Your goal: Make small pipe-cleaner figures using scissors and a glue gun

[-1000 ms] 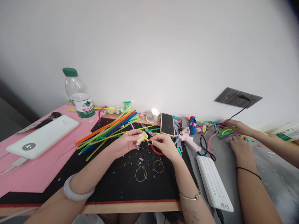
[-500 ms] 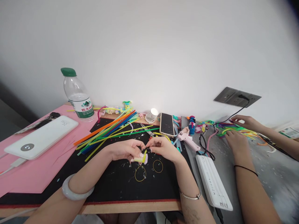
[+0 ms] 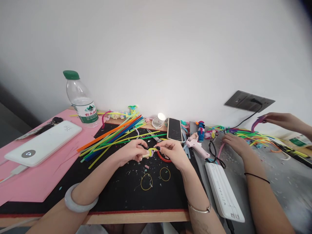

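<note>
Between both hands, just above the black mat [image 3: 117, 195], is a small yellow and lilac pipe cleaner piece [image 3: 147, 154]. My left hand [image 3: 131, 152] grips its pale end with the fingers closed. The fingertips of my right hand [image 3: 172, 153] pinch a yellow strand at its other side. Part of the piece is hidden by the fingers. Below my right hand lie red scissor handles [image 3: 163, 158], partly covered. Two thin rubber bands, one to the left [image 3: 146, 182] and one to the right [image 3: 165, 174], rest on the mat among small scraps.
Loose pipe cleaners [image 3: 109, 139] lie behind my left hand, near a water bottle [image 3: 85, 107] and a white power bank [image 3: 44, 143]. A phone [image 3: 174, 129], a paper cup [image 3: 159, 121] and a pink glue gun [image 3: 197, 145] stand or lie behind my right hand. A co-worker's hands [image 3: 236, 144] are at the right.
The yellow and lilac piece is turned and slightly higher in my hands, uncovering the red scissor handles. The co-worker's far hand has lifted purple pipe cleaners to the right; their near hand has moved left.
</note>
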`<state>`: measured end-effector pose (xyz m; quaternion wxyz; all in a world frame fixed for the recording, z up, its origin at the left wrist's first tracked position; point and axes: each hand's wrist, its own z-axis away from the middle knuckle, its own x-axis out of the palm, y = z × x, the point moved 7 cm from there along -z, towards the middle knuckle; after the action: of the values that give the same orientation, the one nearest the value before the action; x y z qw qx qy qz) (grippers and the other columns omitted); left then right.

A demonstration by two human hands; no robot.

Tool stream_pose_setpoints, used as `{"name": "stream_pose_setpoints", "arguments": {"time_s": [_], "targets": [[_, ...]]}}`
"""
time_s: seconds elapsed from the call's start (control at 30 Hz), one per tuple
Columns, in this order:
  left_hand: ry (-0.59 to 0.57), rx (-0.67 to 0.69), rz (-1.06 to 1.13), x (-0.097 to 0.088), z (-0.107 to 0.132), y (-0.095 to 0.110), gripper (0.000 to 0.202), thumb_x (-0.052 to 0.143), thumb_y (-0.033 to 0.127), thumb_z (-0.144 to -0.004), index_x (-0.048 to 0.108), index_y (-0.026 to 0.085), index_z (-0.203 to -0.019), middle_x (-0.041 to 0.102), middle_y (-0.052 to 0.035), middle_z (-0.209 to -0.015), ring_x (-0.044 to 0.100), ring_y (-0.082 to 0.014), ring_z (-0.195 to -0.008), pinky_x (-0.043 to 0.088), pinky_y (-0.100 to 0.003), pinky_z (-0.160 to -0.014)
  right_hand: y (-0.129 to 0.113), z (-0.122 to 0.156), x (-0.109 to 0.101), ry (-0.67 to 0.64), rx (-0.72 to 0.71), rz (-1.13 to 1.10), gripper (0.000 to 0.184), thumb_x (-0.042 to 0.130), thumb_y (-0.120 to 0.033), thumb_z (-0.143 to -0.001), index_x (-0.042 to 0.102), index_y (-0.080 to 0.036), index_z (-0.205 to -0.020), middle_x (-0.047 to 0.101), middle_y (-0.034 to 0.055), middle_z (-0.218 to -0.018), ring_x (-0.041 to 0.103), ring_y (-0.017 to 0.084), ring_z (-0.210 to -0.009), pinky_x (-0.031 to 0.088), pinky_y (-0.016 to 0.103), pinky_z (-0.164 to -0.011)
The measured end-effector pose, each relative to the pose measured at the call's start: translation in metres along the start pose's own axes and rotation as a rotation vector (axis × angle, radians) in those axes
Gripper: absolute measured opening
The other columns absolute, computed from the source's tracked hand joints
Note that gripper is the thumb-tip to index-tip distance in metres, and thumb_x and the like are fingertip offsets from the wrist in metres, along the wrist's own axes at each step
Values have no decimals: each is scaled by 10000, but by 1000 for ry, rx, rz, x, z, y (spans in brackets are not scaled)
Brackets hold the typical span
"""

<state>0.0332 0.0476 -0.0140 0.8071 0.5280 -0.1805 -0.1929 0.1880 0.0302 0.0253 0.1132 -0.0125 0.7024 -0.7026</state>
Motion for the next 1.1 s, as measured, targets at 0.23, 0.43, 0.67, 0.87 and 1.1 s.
{"name": "stream_pose_setpoints", "arguments": {"time_s": [0.23, 0.43, 0.67, 0.87, 1.1], "targets": [[138, 88, 233, -9, 1, 10, 285, 735, 253, -671, 531, 175, -855, 553, 46, -599, 483, -62, -488, 437, -191, -515, 6, -1, 3, -17, 42, -22, 155, 642, -200, -706, 696, -154, -845, 620, -10, -629, 467, 68, -483, 325, 194, -452], [58, 126, 454, -3, 1, 15, 259, 744, 165, -660, 567, 158, -848, 537, 41, -611, 473, -45, -495, 422, -156, -490, 10, -2, 10, -72, 102, -67, 127, 676, -227, -694, 646, -155, -794, 668, 0, -627, 529, 77, -500, 393, 195, -498], [-76, 78, 576, 0, 1, 11, 247, 759, 126, -668, 629, 142, -878, 558, 23, -672, 493, -48, -548, 453, -159, -549, 14, -4, 6, -143, 80, -33, 156, 707, -289, -702, 674, -148, -758, 710, 38, -708, 522, 76, -498, 394, 202, -482], [-136, 25, 538, -1, 0, 4, 239, 762, 130, -685, 654, 137, -897, 577, -1, -738, 525, -69, -627, 476, -172, -607, 11, -4, -5, -157, 33, 30, 197, 693, -287, -723, 743, -144, -849, 709, 51, -751, 522, 86, -541, 416, 227, -532], [-258, 22, 443, 8, 6, 6, 191, 741, 224, -730, 648, 128, -867, 608, -10, -753, 484, -48, -564, 428, -156, -535, 8, -3, -9, -140, 7, 54, 195, 686, -270, -732, 752, -146, -867, 671, 25, -693, 484, 79, -540, 364, 217, -515]]}}
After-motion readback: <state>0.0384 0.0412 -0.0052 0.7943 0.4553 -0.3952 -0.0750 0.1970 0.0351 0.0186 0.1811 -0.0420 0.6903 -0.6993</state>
